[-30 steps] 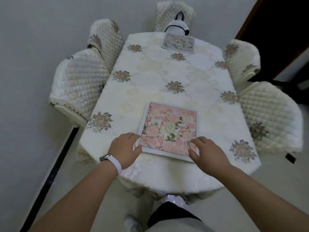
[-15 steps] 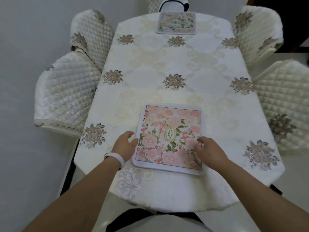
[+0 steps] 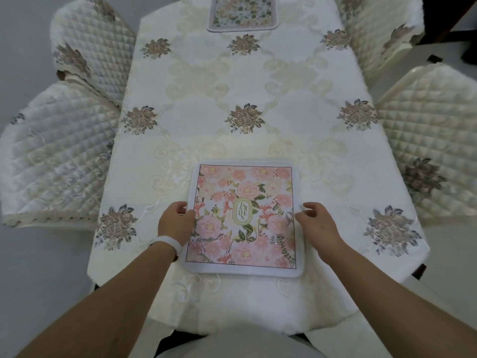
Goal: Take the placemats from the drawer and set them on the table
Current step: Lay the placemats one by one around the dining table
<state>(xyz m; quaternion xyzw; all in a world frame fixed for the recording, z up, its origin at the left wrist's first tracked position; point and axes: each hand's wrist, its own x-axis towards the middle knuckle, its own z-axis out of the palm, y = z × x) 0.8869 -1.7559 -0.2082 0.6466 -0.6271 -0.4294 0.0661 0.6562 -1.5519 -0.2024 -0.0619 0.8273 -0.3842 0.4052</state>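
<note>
A pink floral placemat (image 3: 245,197) with a "GARDEN" oval lies flat and square at the near end of the table (image 3: 232,99), which wears a cream embroidered cloth. My left hand (image 3: 176,220) pinches its left edge. My right hand (image 3: 318,223) holds its right edge, fingers curled at the border. A second floral placemat (image 3: 242,14) lies at the table's far end, partly cut off by the frame's top.
Quilted cream chairs flank the table: two on the left (image 3: 56,156) (image 3: 90,45) and two on the right (image 3: 436,140) (image 3: 379,29). A dark doorway (image 3: 459,24) shows at the top right. Grey floor lies on both sides.
The placemat has been straightened, now square to the table edge. Both hands moved from its near corners to its left and right edges. The view has come closer to the table.
</note>
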